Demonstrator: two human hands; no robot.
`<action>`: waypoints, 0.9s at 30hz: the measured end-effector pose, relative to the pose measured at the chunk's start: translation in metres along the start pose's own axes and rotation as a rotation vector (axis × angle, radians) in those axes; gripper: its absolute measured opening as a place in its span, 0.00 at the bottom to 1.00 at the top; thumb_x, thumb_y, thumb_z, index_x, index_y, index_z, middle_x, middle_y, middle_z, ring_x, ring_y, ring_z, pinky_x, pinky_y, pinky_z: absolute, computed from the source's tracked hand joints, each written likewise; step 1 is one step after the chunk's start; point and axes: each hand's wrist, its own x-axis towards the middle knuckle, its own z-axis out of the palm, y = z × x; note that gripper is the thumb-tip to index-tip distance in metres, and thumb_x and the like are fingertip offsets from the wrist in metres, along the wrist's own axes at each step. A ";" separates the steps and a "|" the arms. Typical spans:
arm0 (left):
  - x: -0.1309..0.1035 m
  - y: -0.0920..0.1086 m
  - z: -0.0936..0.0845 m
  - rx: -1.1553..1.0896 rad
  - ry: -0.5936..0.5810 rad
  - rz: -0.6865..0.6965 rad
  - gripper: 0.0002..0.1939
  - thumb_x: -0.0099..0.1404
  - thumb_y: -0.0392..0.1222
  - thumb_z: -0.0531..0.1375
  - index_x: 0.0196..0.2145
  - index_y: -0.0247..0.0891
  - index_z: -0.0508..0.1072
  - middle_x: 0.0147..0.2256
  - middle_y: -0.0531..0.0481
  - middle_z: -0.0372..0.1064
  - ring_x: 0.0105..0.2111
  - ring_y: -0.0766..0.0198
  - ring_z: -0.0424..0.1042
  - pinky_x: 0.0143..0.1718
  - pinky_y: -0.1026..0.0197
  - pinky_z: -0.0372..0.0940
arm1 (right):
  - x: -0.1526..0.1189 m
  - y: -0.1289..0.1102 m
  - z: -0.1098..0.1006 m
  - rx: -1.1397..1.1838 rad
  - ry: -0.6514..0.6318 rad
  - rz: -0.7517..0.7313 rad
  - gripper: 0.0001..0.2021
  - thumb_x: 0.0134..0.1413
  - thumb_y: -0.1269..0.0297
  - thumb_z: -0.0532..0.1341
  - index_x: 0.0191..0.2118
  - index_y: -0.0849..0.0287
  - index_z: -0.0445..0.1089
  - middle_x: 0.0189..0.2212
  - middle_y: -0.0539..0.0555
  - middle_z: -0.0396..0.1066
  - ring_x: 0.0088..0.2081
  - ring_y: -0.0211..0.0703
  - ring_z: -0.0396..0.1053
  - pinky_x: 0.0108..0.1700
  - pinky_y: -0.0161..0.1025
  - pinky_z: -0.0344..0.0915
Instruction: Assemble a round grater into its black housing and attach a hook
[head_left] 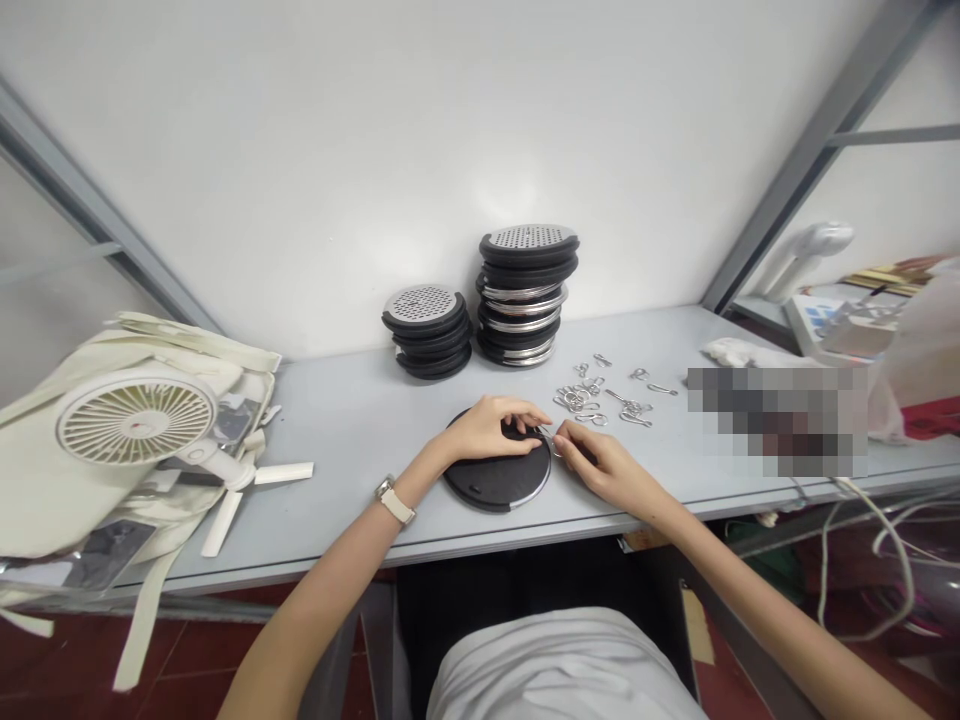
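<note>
— Where was the disc [496, 478] when you looked?

— Flat on the grey table [360, 420], close to the front edge, right in front of the person. Black, round, with a bright metal rim showing along its right side.

— And the hands?

— The left hand [491, 425] lay over the disc's far part, fingers curled down onto it. The right hand [600, 465] was at the disc's right edge, fingertips pinched together on a small metal clip [553, 440], just where the two hands met. How tightly that pinch was closed I couldn't tell; the clip was too small.

— Any room to move?

— Plenty to the left of the disc, bare tabletop up to a strap [281, 473] from a cream bag [187, 350]. A small white fan [135, 420] sat on that bag, hanging over the table's left end. Toward the front there was little: the disc nearly reached the edge.

— What stood behind?

— Two stacks of the same discs against the wall, a short stack [427, 330] and a tall stack [527, 295], well apart from the hands. A scatter of loose clips [600, 395] lay just beyond the right hand, the nearest thing in its way. Farther right, white cables [877, 520] drooped over the table's edge.
</note>
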 end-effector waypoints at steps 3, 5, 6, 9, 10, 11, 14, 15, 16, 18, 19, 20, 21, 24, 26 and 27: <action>0.000 0.000 0.000 -0.009 -0.005 0.001 0.16 0.56 0.35 0.63 0.44 0.36 0.75 0.38 0.49 0.75 0.35 0.67 0.71 0.37 0.65 0.62 | 0.000 0.000 -0.001 -0.006 -0.007 -0.007 0.14 0.65 0.56 0.47 0.29 0.56 0.56 0.22 0.46 0.56 0.25 0.38 0.56 0.30 0.36 0.56; 0.000 0.000 0.000 -0.009 -0.008 0.000 0.16 0.56 0.34 0.63 0.44 0.37 0.75 0.38 0.49 0.75 0.36 0.66 0.71 0.37 0.65 0.62 | 0.000 -0.001 -0.001 -0.015 -0.015 -0.015 0.14 0.66 0.57 0.47 0.29 0.56 0.57 0.22 0.46 0.56 0.25 0.38 0.56 0.30 0.35 0.55; 0.000 0.001 0.000 -0.008 -0.010 -0.004 0.16 0.56 0.34 0.63 0.44 0.37 0.75 0.38 0.50 0.75 0.36 0.66 0.71 0.37 0.65 0.63 | 0.000 -0.001 -0.002 -0.021 -0.018 -0.018 0.14 0.66 0.57 0.47 0.29 0.56 0.57 0.22 0.46 0.56 0.25 0.38 0.56 0.29 0.35 0.55; 0.000 0.001 0.000 -0.008 -0.015 -0.019 0.16 0.56 0.35 0.63 0.44 0.37 0.75 0.38 0.50 0.75 0.35 0.66 0.70 0.37 0.64 0.63 | 0.000 -0.001 -0.002 -0.035 -0.024 -0.028 0.14 0.65 0.57 0.48 0.29 0.56 0.56 0.21 0.46 0.55 0.25 0.37 0.55 0.29 0.35 0.54; 0.000 0.001 0.000 -0.010 -0.017 -0.021 0.16 0.56 0.35 0.63 0.44 0.37 0.75 0.38 0.50 0.75 0.35 0.66 0.70 0.38 0.64 0.63 | 0.000 -0.001 -0.002 -0.037 -0.024 -0.030 0.14 0.65 0.57 0.48 0.29 0.56 0.56 0.21 0.46 0.55 0.25 0.37 0.55 0.29 0.35 0.54; 0.000 0.001 0.000 -0.011 -0.018 -0.021 0.15 0.56 0.36 0.63 0.44 0.37 0.75 0.38 0.50 0.75 0.34 0.67 0.70 0.38 0.64 0.63 | 0.000 -0.001 -0.001 -0.038 -0.024 -0.034 0.14 0.65 0.57 0.48 0.28 0.56 0.56 0.21 0.46 0.55 0.25 0.37 0.56 0.29 0.35 0.55; 0.000 0.002 -0.001 -0.017 -0.015 0.004 0.15 0.57 0.36 0.63 0.44 0.37 0.75 0.38 0.49 0.75 0.35 0.67 0.69 0.38 0.65 0.63 | 0.000 -0.001 -0.001 -0.041 -0.028 -0.040 0.15 0.65 0.56 0.47 0.29 0.56 0.56 0.22 0.46 0.56 0.25 0.38 0.56 0.29 0.35 0.55; 0.000 0.002 -0.001 -0.019 -0.010 0.018 0.15 0.57 0.36 0.63 0.44 0.36 0.75 0.37 0.49 0.74 0.35 0.67 0.69 0.38 0.65 0.63 | 0.000 0.000 0.000 -0.042 -0.031 -0.043 0.14 0.65 0.56 0.48 0.28 0.56 0.57 0.22 0.46 0.56 0.25 0.38 0.56 0.30 0.35 0.55; 0.000 0.003 -0.001 -0.020 -0.003 0.031 0.15 0.57 0.36 0.63 0.43 0.36 0.75 0.37 0.49 0.74 0.35 0.67 0.69 0.39 0.65 0.64 | 0.000 0.000 0.000 -0.043 -0.033 -0.047 0.14 0.65 0.57 0.48 0.28 0.56 0.57 0.22 0.46 0.56 0.25 0.38 0.56 0.30 0.35 0.55; 0.000 0.003 -0.001 -0.018 0.009 0.043 0.15 0.56 0.36 0.63 0.43 0.35 0.76 0.36 0.48 0.73 0.36 0.66 0.70 0.41 0.64 0.64 | 0.000 0.001 0.000 -0.051 -0.032 -0.053 0.14 0.65 0.57 0.48 0.28 0.56 0.57 0.22 0.46 0.57 0.25 0.38 0.56 0.30 0.35 0.56; 0.000 0.003 -0.001 -0.015 0.012 0.042 0.15 0.56 0.36 0.63 0.43 0.36 0.76 0.36 0.48 0.73 0.36 0.66 0.70 0.41 0.64 0.64 | 0.000 0.001 0.000 -0.056 -0.031 -0.055 0.14 0.65 0.57 0.48 0.29 0.56 0.57 0.22 0.46 0.57 0.25 0.38 0.57 0.30 0.35 0.56; 0.000 0.003 -0.001 -0.012 0.013 0.038 0.15 0.56 0.36 0.63 0.43 0.36 0.76 0.36 0.48 0.73 0.36 0.66 0.70 0.41 0.64 0.64 | 0.000 0.001 0.001 -0.061 -0.029 -0.056 0.14 0.65 0.57 0.48 0.29 0.56 0.58 0.22 0.46 0.57 0.25 0.38 0.57 0.30 0.35 0.56; 0.000 0.003 -0.001 -0.010 0.010 0.033 0.15 0.56 0.37 0.64 0.43 0.37 0.76 0.36 0.48 0.73 0.36 0.66 0.70 0.41 0.63 0.64 | 0.000 0.002 0.001 -0.065 -0.028 -0.056 0.14 0.65 0.57 0.48 0.29 0.56 0.58 0.22 0.47 0.58 0.25 0.38 0.57 0.30 0.36 0.56; 0.001 0.003 -0.002 -0.010 -0.001 0.021 0.15 0.56 0.37 0.64 0.44 0.37 0.76 0.36 0.48 0.74 0.36 0.65 0.70 0.40 0.63 0.64 | 0.000 0.002 0.001 -0.072 -0.028 -0.057 0.15 0.65 0.57 0.48 0.29 0.56 0.58 0.22 0.47 0.58 0.25 0.38 0.57 0.30 0.36 0.56; 0.001 0.003 -0.002 -0.012 -0.008 0.010 0.15 0.56 0.38 0.64 0.44 0.37 0.76 0.37 0.48 0.74 0.36 0.65 0.70 0.40 0.63 0.64 | 0.000 0.002 0.001 -0.075 -0.028 -0.059 0.15 0.65 0.56 0.48 0.28 0.56 0.58 0.22 0.47 0.58 0.25 0.38 0.57 0.29 0.36 0.56; 0.001 0.003 -0.002 -0.013 -0.010 0.004 0.16 0.57 0.38 0.64 0.44 0.37 0.76 0.37 0.48 0.74 0.36 0.65 0.70 0.40 0.63 0.64 | 0.000 0.002 0.001 -0.077 -0.030 -0.060 0.15 0.65 0.57 0.48 0.28 0.56 0.58 0.22 0.47 0.58 0.25 0.38 0.57 0.30 0.36 0.56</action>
